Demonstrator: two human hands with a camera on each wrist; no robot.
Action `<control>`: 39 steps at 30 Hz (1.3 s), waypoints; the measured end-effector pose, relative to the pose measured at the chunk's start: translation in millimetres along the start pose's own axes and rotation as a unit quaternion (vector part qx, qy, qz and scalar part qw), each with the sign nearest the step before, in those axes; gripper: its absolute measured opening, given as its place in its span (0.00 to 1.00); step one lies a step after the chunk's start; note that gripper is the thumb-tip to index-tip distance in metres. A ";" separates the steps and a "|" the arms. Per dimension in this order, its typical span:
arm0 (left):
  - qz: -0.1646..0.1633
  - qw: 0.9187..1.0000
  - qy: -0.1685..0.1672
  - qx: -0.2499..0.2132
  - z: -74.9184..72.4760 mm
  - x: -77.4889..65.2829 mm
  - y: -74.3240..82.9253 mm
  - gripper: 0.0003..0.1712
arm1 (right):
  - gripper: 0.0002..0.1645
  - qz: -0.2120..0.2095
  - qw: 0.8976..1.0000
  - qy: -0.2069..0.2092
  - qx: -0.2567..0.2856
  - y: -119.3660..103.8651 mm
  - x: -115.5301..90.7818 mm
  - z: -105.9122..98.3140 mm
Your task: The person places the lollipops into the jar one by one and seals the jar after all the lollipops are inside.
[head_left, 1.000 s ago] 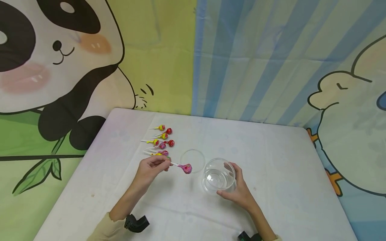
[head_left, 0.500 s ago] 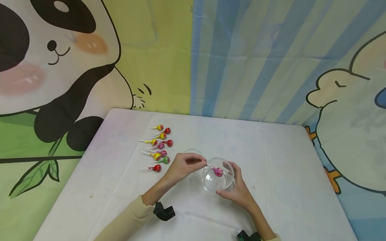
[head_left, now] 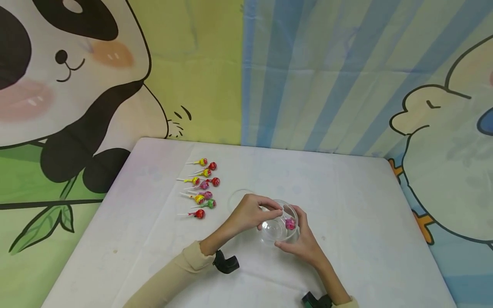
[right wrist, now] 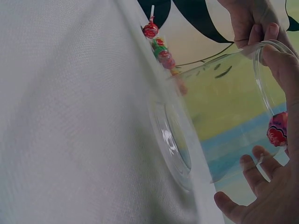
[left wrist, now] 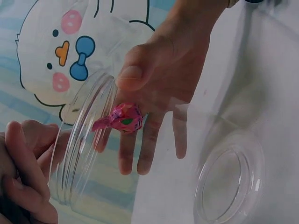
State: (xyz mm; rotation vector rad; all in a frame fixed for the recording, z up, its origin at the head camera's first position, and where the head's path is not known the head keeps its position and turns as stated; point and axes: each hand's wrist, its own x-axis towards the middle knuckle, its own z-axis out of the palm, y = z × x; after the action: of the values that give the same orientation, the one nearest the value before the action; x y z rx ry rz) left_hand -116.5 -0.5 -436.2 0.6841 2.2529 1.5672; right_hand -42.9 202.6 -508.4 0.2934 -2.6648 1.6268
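Note:
In the head view my left hand [head_left: 255, 211] reaches over the mouth of a clear round jar [head_left: 274, 231], pinching the stick end of a pink-wrapped lollipop [head_left: 290, 223]. The stick is mostly hidden by the fingers. The candy head is inside the jar's rim, close to its right side. My right hand [head_left: 306, 239] grips the jar from the right, thumb at the front and fingers behind. Through the clear wall, the left wrist view shows the pink lollipop [left wrist: 125, 117] before the right palm [left wrist: 161, 88]. The right wrist view shows the candy [right wrist: 278, 129] near the jar's mouth.
Several wrapped lollipops, among them a red one [head_left: 199, 214] and a green one [head_left: 210, 204], lie in a loose column left of the jar. A clear ring-like disc [head_left: 232, 199] lies behind my left hand. A white cloth covers the table [head_left: 358, 214], with printed curtains behind.
My left hand has moved right from beside the loose lollipops, bringing the pink lollipop over and into the jar's mouth. My right hand has stayed on the jar.

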 end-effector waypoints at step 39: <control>-0.035 0.906 -0.176 0.384 11.0 15.2 41.4 0.07 | 0.65 -0.014 1.000 -0.004 0.027 4.2 -0.2 -0.5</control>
State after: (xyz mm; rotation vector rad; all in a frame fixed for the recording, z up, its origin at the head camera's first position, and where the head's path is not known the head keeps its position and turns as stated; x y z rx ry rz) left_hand -115.2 28.4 -401.1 0.9613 2.5176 0.4070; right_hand -43.4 205.0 -511.8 0.3360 -2.6138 1.6941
